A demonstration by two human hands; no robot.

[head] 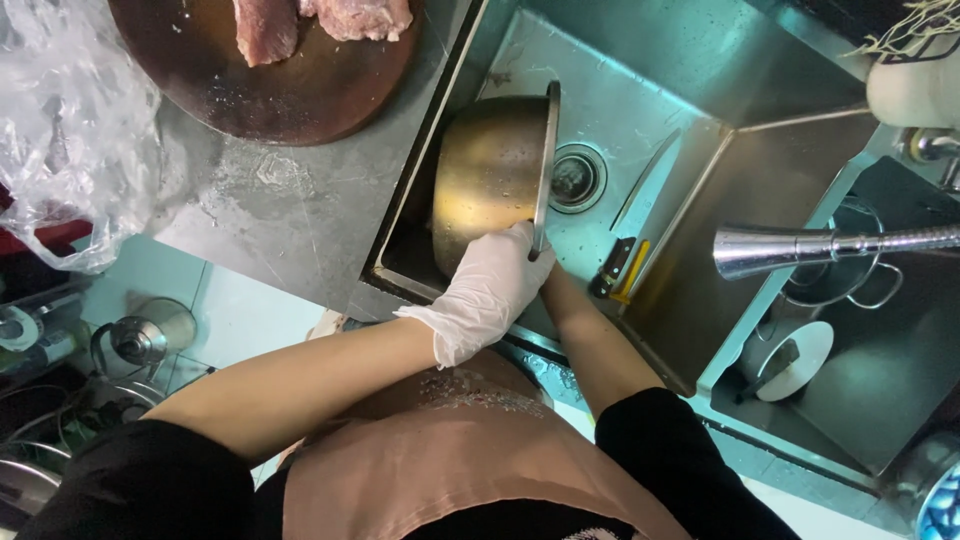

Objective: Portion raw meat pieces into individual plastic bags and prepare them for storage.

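Observation:
A steel mixing bowl [490,175] stands tipped on its side against the left wall of the sink basin [690,60], its opening facing right toward the drain [577,178]. My left hand [487,288], in a white glove, grips the bowl's lower rim. My bare right forearm [592,345] reaches in beneath the gloved hand. The right hand itself is hidden behind the glove and the bowl.
A knife [640,210] with a black and yellow handle lies in the basin right of the drain. The faucet spout [800,248] juts in from the right. A round wooden board [290,85] with raw meat [345,18] sits on the counter beside a plastic bag [70,120].

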